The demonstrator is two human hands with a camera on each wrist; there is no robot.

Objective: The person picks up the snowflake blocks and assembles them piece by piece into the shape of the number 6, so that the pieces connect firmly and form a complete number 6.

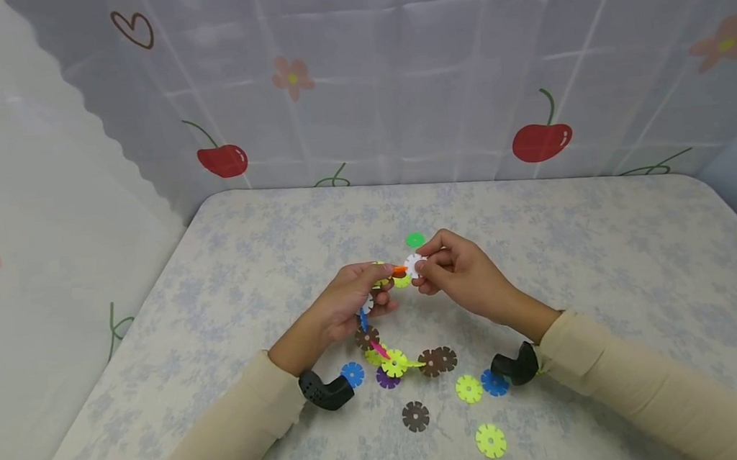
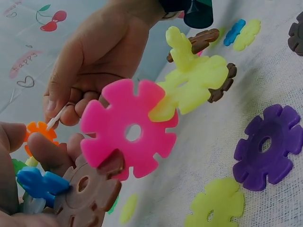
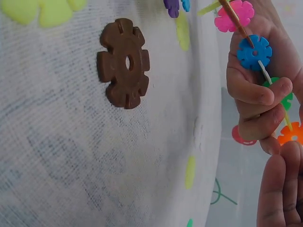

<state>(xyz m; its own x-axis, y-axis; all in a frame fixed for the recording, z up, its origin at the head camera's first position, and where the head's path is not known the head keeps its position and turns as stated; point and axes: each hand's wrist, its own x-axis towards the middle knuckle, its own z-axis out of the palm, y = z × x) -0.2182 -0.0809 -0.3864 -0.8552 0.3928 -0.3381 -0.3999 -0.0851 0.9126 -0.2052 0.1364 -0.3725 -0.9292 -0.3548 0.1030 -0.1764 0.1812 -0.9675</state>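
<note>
Chain (image 1: 393,364) of joined discs runs from the left hand (image 1: 347,294), whose fingers bend round its upper links, down towards the person. Its orange disc (image 1: 399,271) sticks out past the left fingertips, edge to edge with a white disc (image 1: 411,263) pinched between thumb and fingers of the right hand (image 1: 461,272); whether they are slotted, I cannot tell. Loose on the desk (image 1: 267,267), a purple disc (image 1: 388,382) is partly hidden by the chain, and the right wrist's black camera (image 1: 521,366) overlaps a blue disc (image 1: 493,385). Nearer the person lie a brown disc (image 1: 416,425) and a yellow disc (image 1: 491,451); a green disc (image 1: 415,239) sits beyond the hands.
</note>
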